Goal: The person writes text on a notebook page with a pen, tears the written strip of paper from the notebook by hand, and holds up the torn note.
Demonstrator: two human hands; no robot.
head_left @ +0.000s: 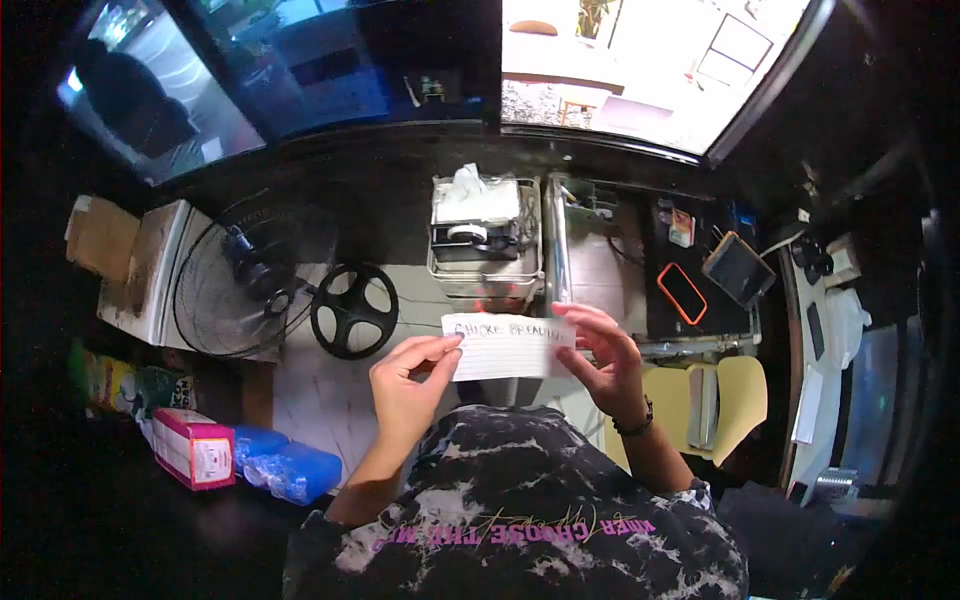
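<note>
A white slip of lined paper (500, 358) with handwritten dark capitals along its top is held up in front of my chest. The visible letters read roughly "CHICKE BREADIN". My left hand (412, 385) pinches the slip's left edge between thumb and fingers. At the opposite end, my right hand (604, 362) has its thumb below and fingers above, closed on the right edge, which is slightly blurred. A dark bracelet (635, 418) circles my right wrist.
A rack (436, 272) with tissues and a tape dispenser (470, 240) stands ahead. To the left are a wire fan (245, 270) and a black steering wheel (353, 311). An orange-edged phone (682, 294) lies right, above a yellow chair (740, 400).
</note>
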